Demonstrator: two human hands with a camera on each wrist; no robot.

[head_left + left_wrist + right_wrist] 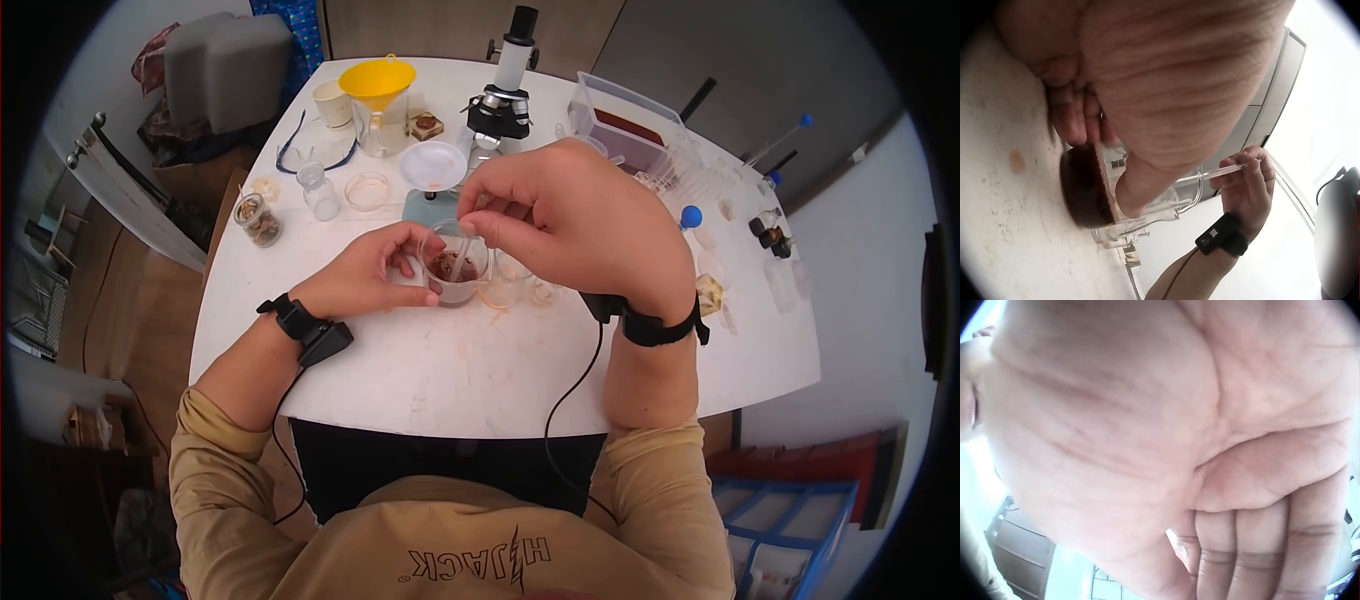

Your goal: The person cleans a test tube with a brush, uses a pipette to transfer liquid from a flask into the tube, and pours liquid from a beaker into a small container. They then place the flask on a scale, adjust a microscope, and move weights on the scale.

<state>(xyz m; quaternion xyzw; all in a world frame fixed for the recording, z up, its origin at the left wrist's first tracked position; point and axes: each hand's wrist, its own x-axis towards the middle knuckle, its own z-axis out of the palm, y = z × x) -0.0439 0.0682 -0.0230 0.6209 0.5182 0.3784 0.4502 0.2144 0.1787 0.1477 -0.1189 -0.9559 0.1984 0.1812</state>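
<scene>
My left hand (365,272) steadies a clear glass beaker (457,294) on the white table, thumb on the near side and fingers around the far side. Dark red-brown liquid (1083,190) fills the lower part of the beaker in the left wrist view. Above the rim, my right hand (590,220) pinches the upper end of a thin glass stirring rod (1213,173), which slants down into the beaker. The right wrist view shows mostly palm and curled fingers; the rod is hidden there.
Behind the beaker stands a microscope (503,110) with a white dish (433,166) beside it. Clear petri dishes (497,293) lie close right of the beaker. A yellow funnel (377,82), small jars (258,222) and safety glasses (315,163) are at left. A plastic bin (630,125) stands back right.
</scene>
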